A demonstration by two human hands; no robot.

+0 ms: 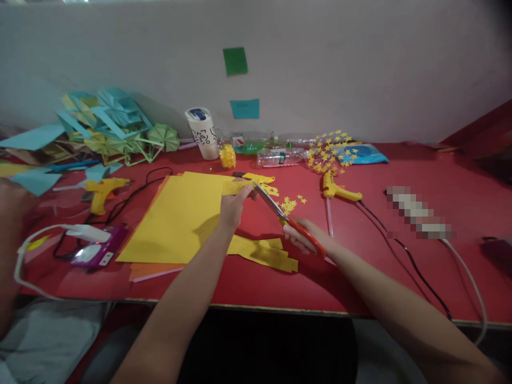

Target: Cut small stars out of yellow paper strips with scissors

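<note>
My left hand (pixel 233 207) pinches a strip of yellow paper (pixel 234 188) above the table. Fingers of my right hand (pixel 302 236) are wrapped round the red handles of a pair of scissors (pixel 306 234), whose blades point up-left and meet the strip near my left fingertips. Beneath my left wrist lies a stack of yellow paper sheets (pixel 168 213) with orange ones under it. More yellow paper strips (pixel 266 252) rest between my forearms. Small cut yellow stars (pixel 288 205) are scattered just beyond the scissors, beside yellow cut-out scraps (pixel 260 178).
Yellow glue guns lie to the right (pixel 340 191) and left (pixel 104 192), with trailing cords. A purple power strip (pixel 100 248) sits at left. Behind stand a white tumbler (pixel 203 133), plastic bottles (pixel 282 156) and folded paper shapes (pixel 116 122). Another person's arm (pixel 12 229) is at far left.
</note>
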